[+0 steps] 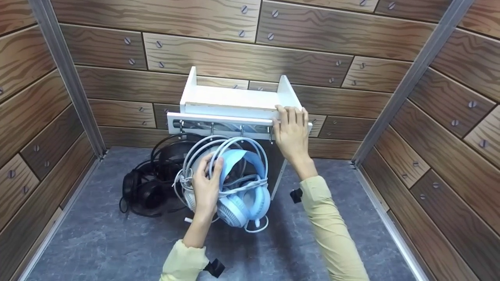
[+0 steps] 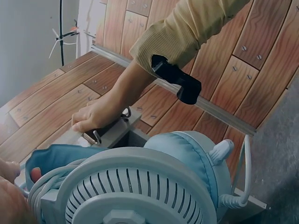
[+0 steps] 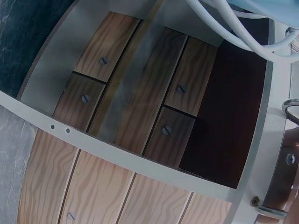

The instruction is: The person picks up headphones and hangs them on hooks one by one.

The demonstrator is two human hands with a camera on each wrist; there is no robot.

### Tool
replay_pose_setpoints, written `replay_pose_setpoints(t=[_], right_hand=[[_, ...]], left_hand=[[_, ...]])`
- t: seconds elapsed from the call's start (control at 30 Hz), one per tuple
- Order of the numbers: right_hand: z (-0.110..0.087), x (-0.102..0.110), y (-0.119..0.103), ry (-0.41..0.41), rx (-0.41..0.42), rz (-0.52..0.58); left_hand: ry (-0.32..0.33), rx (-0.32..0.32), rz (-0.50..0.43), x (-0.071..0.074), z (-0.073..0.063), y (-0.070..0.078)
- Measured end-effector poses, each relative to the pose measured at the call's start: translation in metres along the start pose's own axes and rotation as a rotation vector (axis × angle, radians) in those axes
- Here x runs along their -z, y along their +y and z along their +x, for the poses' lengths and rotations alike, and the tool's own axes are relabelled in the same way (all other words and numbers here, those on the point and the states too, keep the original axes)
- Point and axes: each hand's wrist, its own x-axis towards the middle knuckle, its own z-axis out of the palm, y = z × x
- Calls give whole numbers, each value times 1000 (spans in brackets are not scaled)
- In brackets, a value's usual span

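Note:
My left hand (image 1: pixel 206 187) holds a pair of light blue headphones (image 1: pixel 234 210) by the headband and its coiled cable, in front of a white rack (image 1: pixel 234 96). In the left wrist view their slotted ear cup (image 2: pixel 135 186) fills the foreground. Pale grey headphones (image 1: pixel 190 197) show partly behind my left hand. Gripping the right end of the rack's hook rail (image 1: pixel 226 118) is my right hand (image 1: pixel 292 132), fingers over the top edge. Metal hooks (image 1: pixel 242 130) line the rail. The right wrist view shows the rack's white frame (image 3: pixel 117 161) and white cable loops (image 3: pixel 243 37).
Black headphones (image 1: pixel 150 193) with cables are at the rack's left, low near the dark grey floor surface (image 1: pixel 117 246). Wood-patterned panels (image 1: pixel 203 54) stand behind and on both sides, with metal corner strips (image 1: pixel 414 78).

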Motion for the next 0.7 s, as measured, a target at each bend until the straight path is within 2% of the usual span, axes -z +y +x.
replay_pose_setpoints(t=[0.2, 0.43, 0.7], right_hand=[[1, 1, 0, 19, 3, -9], [2, 0, 1, 27, 4, -6], [0, -2, -1, 13, 3, -8]], left_hand=[[-37, 10, 42, 0, -1, -2], [-59, 3, 177, 4, -1, -3], [-115, -48, 259, 12, -1, 0]])
